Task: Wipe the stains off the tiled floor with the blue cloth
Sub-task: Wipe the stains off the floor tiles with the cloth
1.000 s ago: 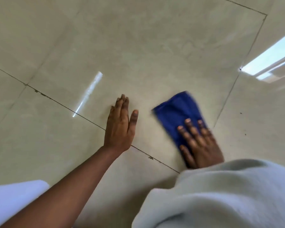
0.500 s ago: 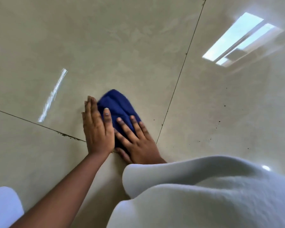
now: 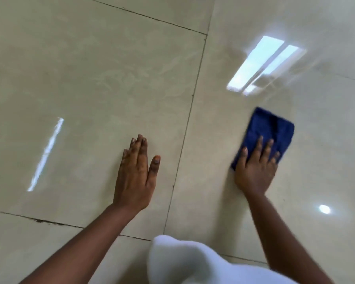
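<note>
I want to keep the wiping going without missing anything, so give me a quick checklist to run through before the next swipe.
1. Right hand flat on the blue cloth, fingers spread: ok.
2. Cloth lying flat against the tiled floor, not bunched: ok.
3. Left hand braced flat on the floor, clear of the cloth: ok.
4. Dark grime along the grout line near the left forearm: not ok, not yet wiped.
5. Stains under or beside the cloth: cannot tell, glare and blur hide them.
6. White garment clear of the cloth's path: ok.
</note>
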